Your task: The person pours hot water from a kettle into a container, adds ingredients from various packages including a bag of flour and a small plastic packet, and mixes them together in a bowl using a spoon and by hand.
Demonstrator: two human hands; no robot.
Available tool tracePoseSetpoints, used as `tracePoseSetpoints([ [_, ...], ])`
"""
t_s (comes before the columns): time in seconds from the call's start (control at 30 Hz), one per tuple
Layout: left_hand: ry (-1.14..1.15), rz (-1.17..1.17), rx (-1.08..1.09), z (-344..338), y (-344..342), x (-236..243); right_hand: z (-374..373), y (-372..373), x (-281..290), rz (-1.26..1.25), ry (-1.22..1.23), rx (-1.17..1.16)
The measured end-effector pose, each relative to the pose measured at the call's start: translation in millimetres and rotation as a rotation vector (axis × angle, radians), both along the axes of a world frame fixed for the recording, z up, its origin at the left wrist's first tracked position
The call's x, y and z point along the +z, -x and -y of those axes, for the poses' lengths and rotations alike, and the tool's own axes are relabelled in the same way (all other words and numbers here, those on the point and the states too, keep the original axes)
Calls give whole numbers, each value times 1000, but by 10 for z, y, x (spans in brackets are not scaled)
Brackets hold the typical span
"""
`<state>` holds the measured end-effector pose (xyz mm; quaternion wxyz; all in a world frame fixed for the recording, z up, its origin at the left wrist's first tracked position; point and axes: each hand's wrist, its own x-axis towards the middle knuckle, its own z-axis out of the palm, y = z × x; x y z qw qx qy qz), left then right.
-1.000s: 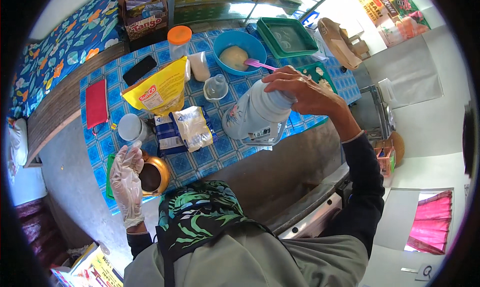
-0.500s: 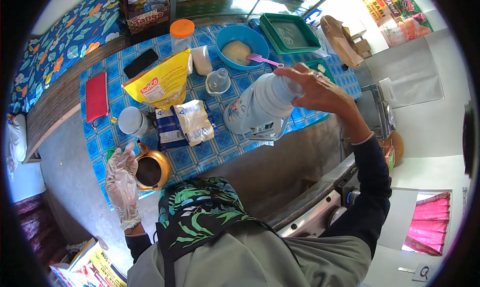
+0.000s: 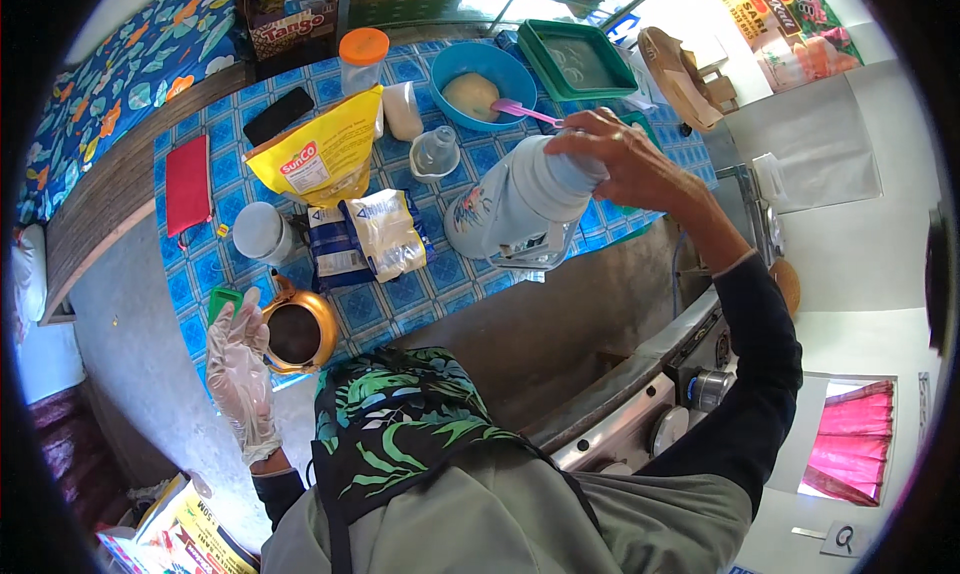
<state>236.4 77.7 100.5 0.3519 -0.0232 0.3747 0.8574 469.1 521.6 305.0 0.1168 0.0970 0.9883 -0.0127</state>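
My right hand (image 3: 628, 164), bare, grips the round lid (image 3: 578, 164) of a large pale-blue water jug (image 3: 515, 206) with a printed floral side. The jug stands near the table's front edge, its handle facing me. My left hand (image 3: 240, 374) wears a clear plastic glove. It is raised beside a golden kettle (image 3: 328, 336), fingers extended and loosely bent, with no held object visible. The kettle is uncovered, and its dark inside shows. A small green object (image 3: 224, 302) lies just beyond my left fingertips.
A blue-checked cloth covers the table (image 3: 375, 319). On it are a blue bowl (image 3: 440, 79) with pale dough and a pink spatula (image 3: 530, 112), a yellow pouch (image 3: 335, 149), blue-and-white packets (image 3: 385, 236), a white tub (image 3: 262, 232), a green tray (image 3: 575, 59) and a red pouch (image 3: 188, 186). A stove (image 3: 640, 414) stands right.
My left hand has shifted slightly left and down, showing more of the green object. My right hand stays on the jug's lid, its fingers slightly repositioned. The view has moved a little.
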Motion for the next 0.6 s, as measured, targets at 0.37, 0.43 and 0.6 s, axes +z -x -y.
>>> tracePoseSetpoints([
  [0.37, 36, -39, -4, 65, -33, 11, -85, -33, -9, -38, 20, 169],
  [0.43, 33, -52, -9, 91, -30, -3, -42, 22, 19, -28, 61, 111],
  [0.6, 19, -5, 3, 75, -27, 6, 50, 64, -35, -8, 63, -350],
])
